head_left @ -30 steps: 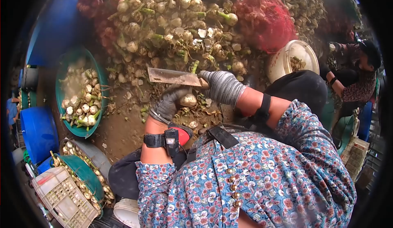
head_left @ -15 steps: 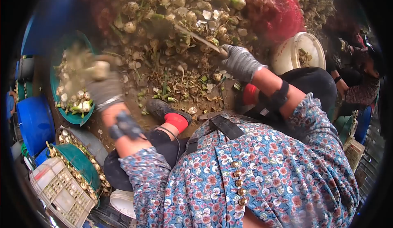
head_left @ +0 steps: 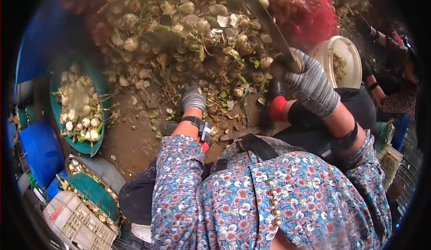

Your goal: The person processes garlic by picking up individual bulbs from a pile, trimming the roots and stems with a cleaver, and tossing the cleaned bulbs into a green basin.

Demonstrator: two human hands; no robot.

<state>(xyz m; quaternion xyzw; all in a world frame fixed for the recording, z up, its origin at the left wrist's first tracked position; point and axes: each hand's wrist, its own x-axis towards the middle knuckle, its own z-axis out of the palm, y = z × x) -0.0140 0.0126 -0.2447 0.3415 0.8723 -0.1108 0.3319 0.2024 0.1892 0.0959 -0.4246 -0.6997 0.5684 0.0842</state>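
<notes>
Bulbs [head_left: 131,43]: within reach again
Left hand [head_left: 194,101]: back from tub [head_left: 85,148]; can't tell grip
Right hand [head_left: 313,84]: gripping knife [head_left: 265,20]

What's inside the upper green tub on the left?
The green tub holds pale bulbs, some with green stems. Only the top layer shows; the tub's bottom and anything beneath that layer are covered.

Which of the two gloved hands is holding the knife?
The right hand, beside the white bucket, grips the knife; the left hand, at the bulb pile, shows none.
</notes>
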